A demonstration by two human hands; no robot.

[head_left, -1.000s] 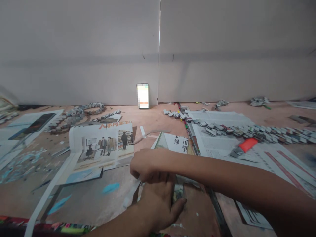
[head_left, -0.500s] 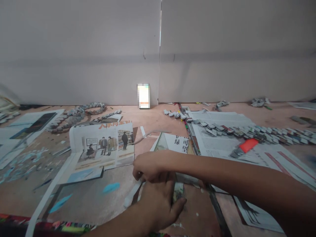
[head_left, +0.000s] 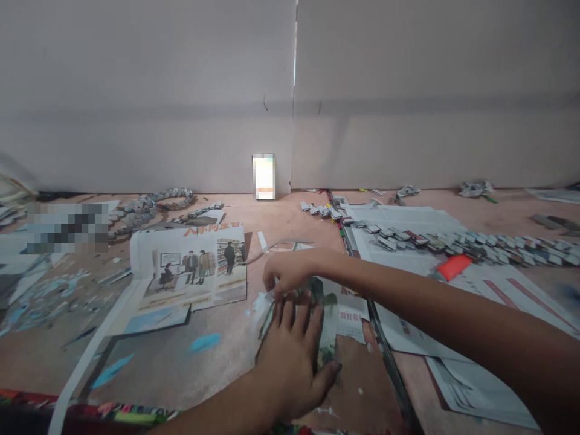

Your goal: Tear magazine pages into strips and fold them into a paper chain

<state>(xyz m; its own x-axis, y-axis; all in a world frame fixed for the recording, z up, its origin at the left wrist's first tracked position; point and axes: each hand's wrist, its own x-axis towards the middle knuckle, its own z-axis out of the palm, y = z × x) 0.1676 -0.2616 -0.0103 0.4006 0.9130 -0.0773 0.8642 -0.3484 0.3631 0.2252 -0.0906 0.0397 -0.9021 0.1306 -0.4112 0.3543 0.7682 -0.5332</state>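
Observation:
My left hand (head_left: pixel 290 356) lies flat with its fingers spread on a sheet of printed paper (head_left: pixel 330 302) in the middle of the table. Just beyond its fingertips is my right hand (head_left: pixel 290 269), the arm reaching in from the right. Its fingers are curled down and closed at the sheet's left side. A pale, blurred strip of paper (head_left: pixel 263 304) shows at these fingers; their tips are partly hidden. To the left lies a newspaper page (head_left: pixel 185 266) with drawn figures.
A chain of folded paper (head_left: pixel 435 240) runs over newspaper sheets at right, near a red-handled tool (head_left: pixel 454 267). Another folded chain (head_left: pixel 140 211) lies at back left. A lit phone (head_left: pixel 265 176) leans on the wall. A long white strip (head_left: pixel 90 350) crosses the left foreground.
My right hand has moved away from me and slightly right, uncovering my left fingers and more of the printed sheet. The left hand has stayed nearly in place, its fingers now plainly spread.

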